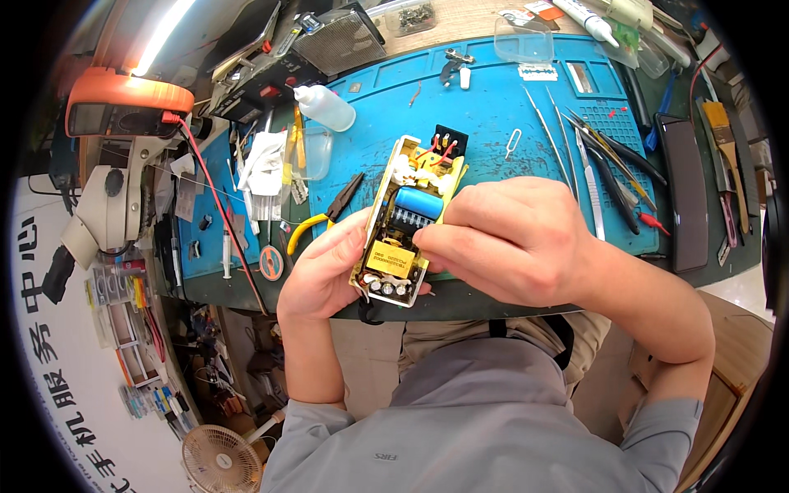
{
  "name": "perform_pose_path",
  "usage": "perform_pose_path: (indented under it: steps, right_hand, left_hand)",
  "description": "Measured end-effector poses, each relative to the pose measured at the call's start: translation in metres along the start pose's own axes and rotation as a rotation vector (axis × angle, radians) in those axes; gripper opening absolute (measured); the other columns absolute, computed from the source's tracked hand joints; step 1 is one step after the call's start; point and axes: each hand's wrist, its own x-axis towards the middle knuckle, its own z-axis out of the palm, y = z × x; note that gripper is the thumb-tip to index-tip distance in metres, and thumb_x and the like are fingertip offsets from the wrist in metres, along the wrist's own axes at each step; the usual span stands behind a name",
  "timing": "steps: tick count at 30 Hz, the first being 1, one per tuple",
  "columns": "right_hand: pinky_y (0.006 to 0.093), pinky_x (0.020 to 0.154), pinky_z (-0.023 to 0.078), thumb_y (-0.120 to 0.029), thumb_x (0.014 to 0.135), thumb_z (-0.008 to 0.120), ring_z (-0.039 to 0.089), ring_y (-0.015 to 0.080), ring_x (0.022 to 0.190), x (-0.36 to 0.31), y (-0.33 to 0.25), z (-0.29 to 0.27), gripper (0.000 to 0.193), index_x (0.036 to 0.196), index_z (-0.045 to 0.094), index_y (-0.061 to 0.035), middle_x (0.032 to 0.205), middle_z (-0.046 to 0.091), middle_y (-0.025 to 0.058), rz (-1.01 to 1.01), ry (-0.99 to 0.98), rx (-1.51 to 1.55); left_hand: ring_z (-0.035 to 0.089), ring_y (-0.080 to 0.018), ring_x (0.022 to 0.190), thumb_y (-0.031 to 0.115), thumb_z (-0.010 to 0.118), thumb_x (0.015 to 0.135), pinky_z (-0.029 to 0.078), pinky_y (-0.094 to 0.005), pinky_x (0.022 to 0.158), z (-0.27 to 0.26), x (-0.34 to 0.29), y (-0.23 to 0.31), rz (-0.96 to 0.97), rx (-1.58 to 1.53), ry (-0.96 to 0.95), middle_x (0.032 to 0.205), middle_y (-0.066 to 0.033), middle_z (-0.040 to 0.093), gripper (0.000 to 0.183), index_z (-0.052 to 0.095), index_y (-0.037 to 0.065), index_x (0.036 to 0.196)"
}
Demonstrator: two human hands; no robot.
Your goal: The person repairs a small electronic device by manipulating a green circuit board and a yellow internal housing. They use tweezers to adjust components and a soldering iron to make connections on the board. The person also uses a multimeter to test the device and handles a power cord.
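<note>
An opened power adapter [389, 256] sits tilted in my left hand [327, 269], whose fingers wrap round its lower left side. Inside the casing show a blue cylindrical capacitor [419, 202], a yellow-wrapped transformer and several small capacitors at the lower end. Red wires run to a black socket [450, 141] at the upper end. My right hand [514, 242] is closed at the adapter's right edge, fingertips pressed together beside the transformer. Whether those fingertips pinch a part is hidden. Pliers with yellow handles [319, 220] lie just left of the adapter.
A blue work mat [493, 107] covers the bench. Tweezers [552, 135] and black-handled pliers [612, 189] lie to the right, near a dark phone [685, 193]. A white squeeze bottle [325, 108] lies behind. An orange multimeter [123, 103] with a red lead hangs at the left.
</note>
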Motion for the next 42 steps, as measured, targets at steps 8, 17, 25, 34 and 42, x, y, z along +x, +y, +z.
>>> perform_pose_path:
  steps: [8, 17, 25, 34, 42]
  right_hand:
    - [0.0314, 0.049, 0.047, 0.000, 0.076, 0.079, 0.062, 0.0207, 0.060, 0.003, 0.008, -0.006, 0.024, 0.099, 0.072, -0.0027, 0.077, 0.063, 0.0071, 0.097, 0.106, -0.115]
    - [0.0331, 0.051, 0.048, -0.006, 0.086, 0.076, 0.061, 0.0213, 0.059, 0.014, 0.016, -0.026, 0.011, 0.093, 0.069, -0.0094, 0.077, 0.061, 0.0042, 0.304, 0.245, -0.243]
    - [0.0304, 0.050, 0.044, -0.002, 0.085, 0.076, 0.057, 0.0164, 0.058, 0.013, 0.023, -0.031, 0.013, 0.096, 0.071, -0.0080, 0.079, 0.063, 0.0032, 0.296, 0.264, -0.249]
    - [0.0324, 0.051, 0.043, -0.006, 0.091, 0.074, 0.055, 0.0192, 0.056, 0.021, 0.011, -0.048, 0.008, 0.099, 0.073, -0.0043, 0.073, 0.063, 0.0071, 0.138, 0.194, -0.344]
    - [0.0227, 0.055, 0.043, 0.003, 0.102, 0.057, 0.055, 0.0090, 0.063, 0.027, -0.031, -0.047, 0.021, 0.116, 0.072, 0.0048, 0.079, 0.067, 0.0058, 0.024, 0.278, -0.385]
  left_hand:
    - [0.062, -0.0413, 0.125, 0.043, 0.050, 0.107, 0.057, -0.0540, 0.099, 0.001, 0.004, 0.001, 0.000, 0.007, -0.055, 0.145, -0.0246, 0.052, 0.072, 0.028, -0.006, 0.156]
    - [0.064, -0.0286, 0.114, 0.021, 0.085, 0.080, 0.052, -0.0408, 0.094, 0.062, -0.012, -0.001, 0.314, 1.227, 0.737, 0.126, -0.0183, 0.064, 0.093, 0.037, 0.007, 0.158]
    - [0.062, -0.0371, 0.115, 0.018, 0.088, 0.075, 0.049, -0.0453, 0.098, 0.069, 0.011, -0.023, 0.453, 1.701, 0.728, 0.126, -0.0191, 0.064, 0.095, 0.039, 0.004, 0.155]
    - [0.059, -0.0221, 0.067, 0.009, 0.056, 0.102, 0.050, -0.0345, 0.066, 0.030, -0.081, -0.055, 1.139, 1.586, 0.879, 0.074, -0.0102, 0.063, 0.021, 0.067, -0.006, 0.112]
    - [0.064, -0.0185, 0.086, 0.001, 0.056, 0.100, 0.054, -0.0316, 0.079, -0.117, -0.153, -0.308, 0.175, 0.926, 1.131, 0.114, -0.0077, 0.065, 0.039, 0.051, 0.004, 0.139]
